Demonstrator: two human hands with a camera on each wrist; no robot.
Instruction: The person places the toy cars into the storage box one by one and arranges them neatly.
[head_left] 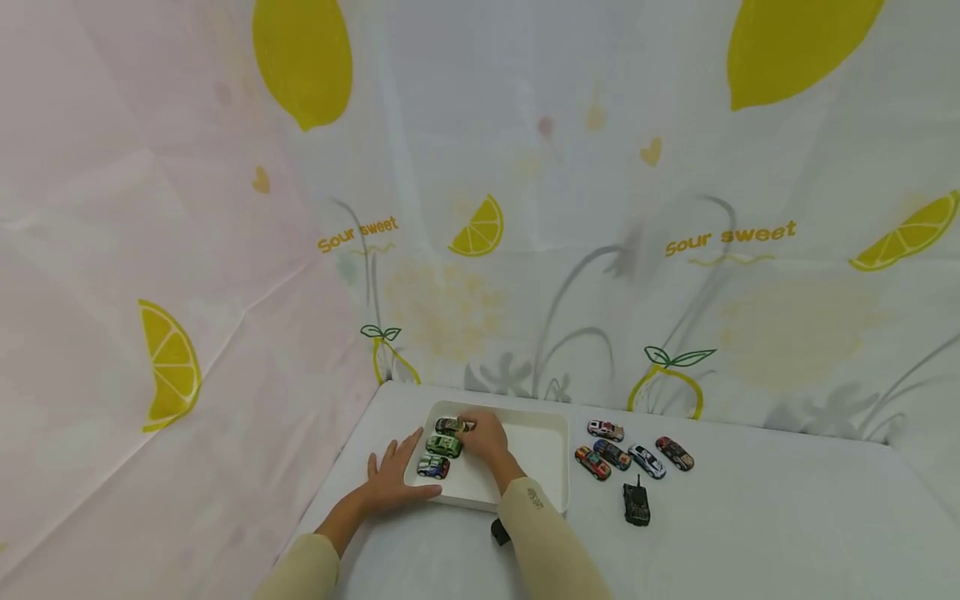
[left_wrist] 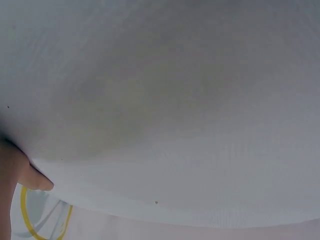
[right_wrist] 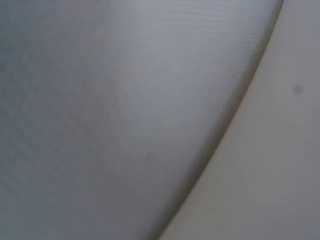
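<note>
A person's two bare arms reached forward from the lower edge of the head view, each in a long, pale cream fabric sleeve. The bare left hand [head_left: 392,483] lay with its fingers spread and angled forward, its thumb stretched out to the right. The bare right hand [head_left: 487,437] reached farther forward, its back turned up, fingers bent and pointing left. The right forearm slanted up and leftward, the left one up and rightward. The hands were near each other but apart.
</note>
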